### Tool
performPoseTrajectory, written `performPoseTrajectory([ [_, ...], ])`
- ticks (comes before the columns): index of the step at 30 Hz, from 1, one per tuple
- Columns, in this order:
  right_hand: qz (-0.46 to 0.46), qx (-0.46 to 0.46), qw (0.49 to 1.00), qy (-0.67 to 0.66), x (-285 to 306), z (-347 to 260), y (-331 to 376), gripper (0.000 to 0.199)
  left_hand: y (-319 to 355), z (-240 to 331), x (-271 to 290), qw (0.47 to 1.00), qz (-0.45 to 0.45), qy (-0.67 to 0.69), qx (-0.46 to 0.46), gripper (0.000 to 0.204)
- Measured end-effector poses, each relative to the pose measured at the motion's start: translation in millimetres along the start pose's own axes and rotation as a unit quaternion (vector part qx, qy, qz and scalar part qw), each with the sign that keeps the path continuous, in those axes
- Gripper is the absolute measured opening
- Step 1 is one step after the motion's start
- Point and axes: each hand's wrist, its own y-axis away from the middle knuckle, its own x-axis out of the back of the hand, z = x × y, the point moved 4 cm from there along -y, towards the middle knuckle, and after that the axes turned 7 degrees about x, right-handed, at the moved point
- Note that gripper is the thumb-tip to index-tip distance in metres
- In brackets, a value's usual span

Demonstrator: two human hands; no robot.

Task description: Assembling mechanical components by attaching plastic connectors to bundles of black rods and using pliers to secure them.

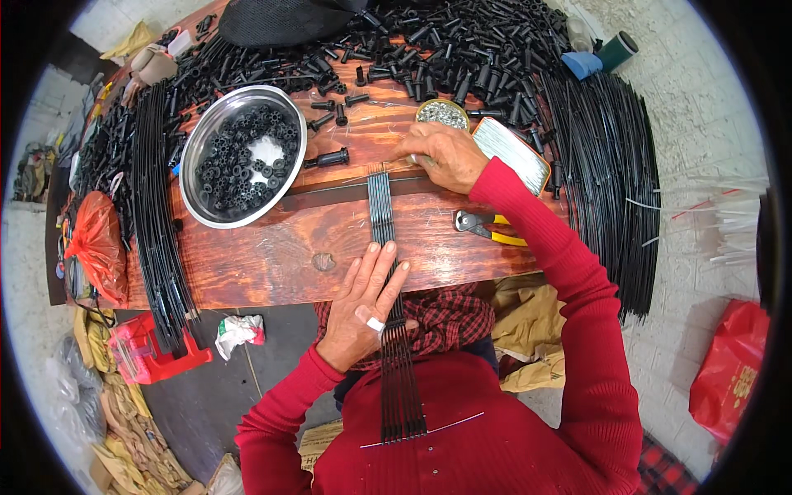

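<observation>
right hand (450, 155): in at the far tips, fingers bent and drawn close; whether anything is pinched there cannot be told.
left hand (355, 309): laid palm-down, fingers straight and slightly apart, nothing gripped, the row covered midway.
rods (381, 210): set side by side, run over the dark bar (322, 195), under the left hand and on to the chest, near ends crossed by a thin stick (462, 419).
step: the far tips, it seems, are being worked; best done with the row pinned flat, tips level, each one touched lightly so its neighbours are not shifted.
arms: the right is swung wide, elbow out, forearm angled inward across the table's edge; the left is brought up from below, elbow low.
pincers (474, 221): left lying just nearer than the right hand, yellow handles outward.
tin (442, 101): placed just beyond that hand, silvery bits inside.
bowl (194, 169): parked farther left, filled with black rings.
</observation>
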Motion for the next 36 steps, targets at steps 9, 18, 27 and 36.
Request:
performPoseTrajectory([
  [9, 0.019, 0.021, 1.0, 0.007, 1.4, -3.4, -0.6, 0.027, 0.3, -0.6, -0.4, 1.0, -0.001, -0.001, 0.0, 0.086],
  [18, 0.012, 0.022, 1.0, -0.008, -3.5, 0.2, -4.2, 0.024, -0.1, -0.3, 0.3, 1.0, -0.003, -0.005, 0.001, 0.087],
  [27, 0.005, 0.015, 1.0, -0.012, -8.7, 2.1, -9.2, 0.011, 0.4, -0.5, -0.4, 1.0, -0.006, -0.002, 0.006, 0.088],
  [36, 0.036, 0.049, 0.998, 0.0, -9.2, -5.4, -15.6, 0.012, -0.2, -0.1, 0.4, 1.0, -0.005, -0.005, 0.007, 0.087],
])
